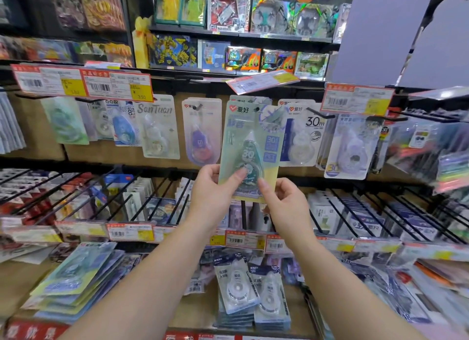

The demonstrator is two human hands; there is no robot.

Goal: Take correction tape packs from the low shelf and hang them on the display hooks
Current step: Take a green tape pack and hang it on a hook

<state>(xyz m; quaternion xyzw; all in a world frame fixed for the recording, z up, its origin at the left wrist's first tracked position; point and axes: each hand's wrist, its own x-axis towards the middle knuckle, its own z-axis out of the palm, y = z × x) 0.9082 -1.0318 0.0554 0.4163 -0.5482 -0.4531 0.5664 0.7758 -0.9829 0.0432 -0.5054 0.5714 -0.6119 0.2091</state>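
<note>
- correction tape pack (250,149), pale green card with a teal dispenser under a clear blister, is held upright in front of the display row, its hang hole level with a hook tip (256,109).
- left hand (213,192) grips the pack's lower left edge, thumb pressed on the blister face and the other fingers curled behind the card.
- right hand (286,205) pinches the pack's bottom right corner, thumb on the front and fingers closed behind it.
- both forearms reach up from the bottom of the frame, converging on the pack.
- purple pack (201,131) hangs just left of the held pack; a white pack marked 30m (302,134) hangs just right of it, partly covered by the held card.
- further left hang a white "santuan" pack (160,129) and a blue pack (124,126), below red-edged price tags (83,82).
- low shelf (198,304) at the bottom carries a fanned stack of matching green packs (76,281) at left and white-and-navy packs (251,289) at centre, lying flat.
- black wire dividers (142,200) separate boxed goods on the middle tier between the hooks and the low shelf.
- toy boxes (228,12) fill the shelves above; edges of the scene are blurred.
</note>
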